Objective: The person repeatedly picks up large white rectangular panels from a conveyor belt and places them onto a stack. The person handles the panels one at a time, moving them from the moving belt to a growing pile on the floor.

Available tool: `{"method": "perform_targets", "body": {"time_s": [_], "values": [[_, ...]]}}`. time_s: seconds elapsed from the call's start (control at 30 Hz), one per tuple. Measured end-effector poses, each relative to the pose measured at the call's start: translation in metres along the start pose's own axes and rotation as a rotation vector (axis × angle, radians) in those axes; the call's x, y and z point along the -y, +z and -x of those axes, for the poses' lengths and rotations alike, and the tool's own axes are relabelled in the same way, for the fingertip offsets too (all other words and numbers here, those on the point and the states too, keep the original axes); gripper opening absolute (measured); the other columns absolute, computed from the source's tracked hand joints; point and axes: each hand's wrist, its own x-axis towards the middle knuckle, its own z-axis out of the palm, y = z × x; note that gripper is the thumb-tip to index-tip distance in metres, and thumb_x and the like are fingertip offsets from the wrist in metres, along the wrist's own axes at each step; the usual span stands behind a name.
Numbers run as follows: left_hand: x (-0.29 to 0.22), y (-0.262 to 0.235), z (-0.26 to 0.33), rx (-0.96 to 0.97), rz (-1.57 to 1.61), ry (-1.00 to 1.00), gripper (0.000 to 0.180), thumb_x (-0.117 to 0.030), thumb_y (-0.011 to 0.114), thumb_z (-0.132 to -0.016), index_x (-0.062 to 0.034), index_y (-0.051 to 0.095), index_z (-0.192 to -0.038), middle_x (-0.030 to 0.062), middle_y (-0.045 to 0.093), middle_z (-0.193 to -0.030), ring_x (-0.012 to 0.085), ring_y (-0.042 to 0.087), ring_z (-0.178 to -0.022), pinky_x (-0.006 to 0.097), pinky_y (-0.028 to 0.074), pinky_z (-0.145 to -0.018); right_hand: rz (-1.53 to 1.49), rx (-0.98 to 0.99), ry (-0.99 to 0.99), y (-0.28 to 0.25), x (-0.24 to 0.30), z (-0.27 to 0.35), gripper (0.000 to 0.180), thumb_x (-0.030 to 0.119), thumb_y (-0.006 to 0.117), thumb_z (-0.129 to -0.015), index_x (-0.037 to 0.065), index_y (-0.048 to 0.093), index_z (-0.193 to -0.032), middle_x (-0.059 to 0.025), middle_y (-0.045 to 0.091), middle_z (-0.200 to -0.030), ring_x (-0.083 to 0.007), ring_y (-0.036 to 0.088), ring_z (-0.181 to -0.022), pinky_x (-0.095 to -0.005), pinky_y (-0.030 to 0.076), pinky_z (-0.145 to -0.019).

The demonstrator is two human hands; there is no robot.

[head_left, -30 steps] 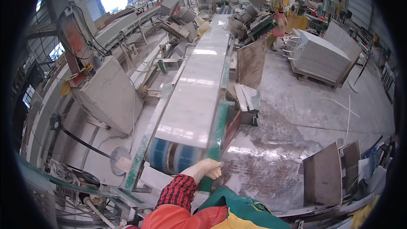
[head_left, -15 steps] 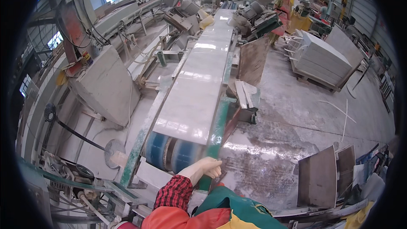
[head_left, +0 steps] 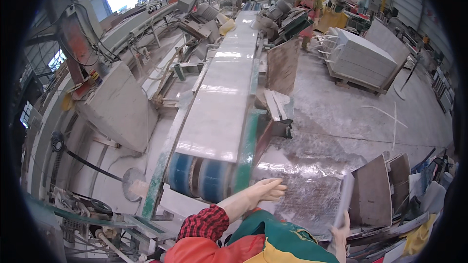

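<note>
My left hand (head_left: 267, 191), below a red-and-black checked cuff (head_left: 204, 221), reaches to the right past the near end of the green conveyor rail (head_left: 247, 158). Its fingers are stretched out and hold nothing. At the lower right, my right hand (head_left: 340, 236) grips a long, thin grey strip or panel (head_left: 345, 198), seen nearly edge-on and slightly blurred. Ahead of me a long, glossy white slab surface (head_left: 214, 109) lies on the conveyor, its near edge above the blue rollers (head_left: 216, 179).
Brown panels (head_left: 370, 192) lean to the right, beside piled offcuts. A pallet of white slabs (head_left: 363, 56) stands at the far right; a person (head_left: 309, 7) is beyond the conveyor. A large slab (head_left: 119, 107) leans at the left. The floor (head_left: 312, 165) looks wet.
My left hand has moved right, off the green rail, and its curled fingers have straightened. My right hand has come into view with the grey strip. The view has shifted slightly.
</note>
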Motion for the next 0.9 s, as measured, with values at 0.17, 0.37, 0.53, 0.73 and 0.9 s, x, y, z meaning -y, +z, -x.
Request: {"method": "perform_targets", "body": {"time_s": [0.17,0.37,0.53,0.73,0.9], "values": [[-0.005,0.055,0.012,0.089,0.142,0.173,0.056,-0.031,0.053,-0.099,-0.0059,0.030,-0.143,0.0135,0.050,-0.136,0.0282,0.053,-0.121,0.044,0.044,-0.103,0.301,0.365,-0.479,0.112,0.104,-0.049,0.087,0.011,0.080,-0.049,0.007,0.052,-0.131,-0.0204,0.050,-0.130,-0.0351,0.052,-0.119,-0.0414,0.044,-0.100],[-0.009,0.019,0.039,-0.198,0.404,0.593,0.037,-0.013,0.047,-0.097,-0.0031,0.042,-0.132,0.0143,0.054,-0.128,0.0294,0.056,-0.117,0.046,0.048,-0.097,0.653,0.624,-0.800,0.197,0.208,-0.039,0.089,0.022,0.087,-0.048,0.012,0.052,-0.130,-0.0216,0.049,-0.131,-0.0419,0.050,-0.119,-0.0447,0.043,-0.101],[-0.004,-0.053,0.073,-0.455,0.490,0.697,0.039,-0.009,0.052,-0.094,0.0032,0.041,-0.129,0.0207,0.053,-0.125,0.0365,0.056,-0.114,0.053,0.047,-0.097,0.493,0.628,-1.006,0.195,0.203,-0.043,0.071,0.025,0.080,-0.065,0.008,0.053,-0.129,-0.0210,0.051,-0.132,-0.0383,0.052,-0.118,-0.0435,0.043,-0.100],[0.023,-0.145,0.095,-0.679,0.611,0.730,0.037,-0.008,0.043,-0.099,-0.0029,0.034,-0.134,0.0181,0.050,-0.130,0.0356,0.054,-0.117,0.060,0.043,-0.101,0.418,0.451,-0.446,0.121,0.084,-0.069,0.059,0.019,0.076,-0.074,0.003,0.057,-0.127,-0.0232,0.055,-0.132,-0.0347,0.050,-0.126,-0.0399,0.039,-0.107],[0.034,-0.182,0.084,-0.842,0.649,0.700,0.035,-0.007,0.041,-0.100,-0.0048,0.035,-0.134,0.0175,0.050,-0.129,0.0353,0.054,-0.117,0.061,0.044,-0.100,0.417,0.299,-0.132,0.068,0.036,-0.060,0.056,0.018,0.072,-0.080,0.003,0.055,-0.131,-0.0175,0.055,-0.135,-0.0298,0.050,-0.127,-0.0370,0.036,-0.108]]}}
